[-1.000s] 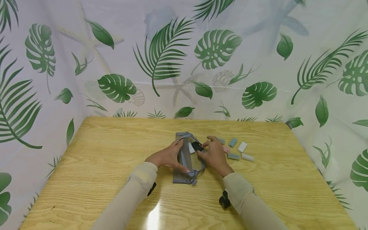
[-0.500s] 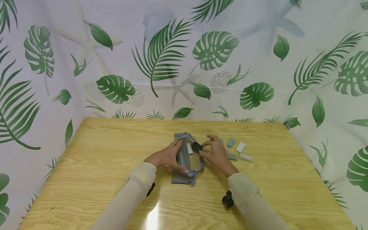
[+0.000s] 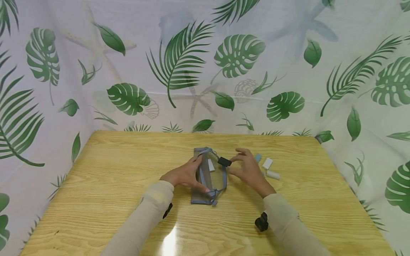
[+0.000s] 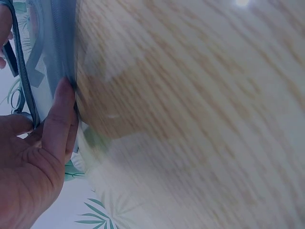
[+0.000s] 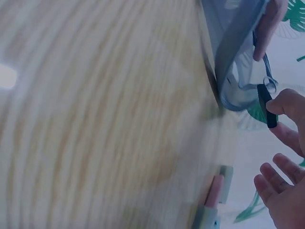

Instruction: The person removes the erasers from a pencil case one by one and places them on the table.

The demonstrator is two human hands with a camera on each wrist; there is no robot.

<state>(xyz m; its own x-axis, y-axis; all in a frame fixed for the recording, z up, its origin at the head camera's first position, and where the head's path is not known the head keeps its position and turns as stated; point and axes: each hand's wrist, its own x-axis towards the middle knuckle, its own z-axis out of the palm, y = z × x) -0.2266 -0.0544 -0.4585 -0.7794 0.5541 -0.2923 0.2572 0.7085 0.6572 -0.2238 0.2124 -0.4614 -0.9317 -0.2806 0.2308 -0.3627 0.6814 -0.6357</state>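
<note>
A grey-blue, see-through zip pouch (image 3: 199,197) lies in the middle of the table, its mouth spread towards the right. My left hand (image 3: 184,174) grips the pouch's edge, thumb at the near end and fingers at the far end. Through the opening a white block (image 3: 210,165) shows inside. Over the right rim, my right hand (image 3: 249,174) pinches a small black rectangular piece (image 3: 224,161) between thumb and finger. In the right wrist view the black piece (image 5: 267,106) stands beside a thin ring and cord at the pouch wall (image 5: 238,57); whether they join is unclear.
Right of my right hand lie small loose pieces: a blue one (image 3: 258,157), a white block (image 3: 267,163) and a white rounded one (image 3: 273,174). The right wrist view shows a pink piece (image 5: 215,191) between greyish ones. A leaf-print cloth (image 3: 179,64) hangs behind the table.
My right hand has moved to the right with the black piece, which has gone from within the pouch mouth to its right rim. My left hand and the pouch have stayed put.
</note>
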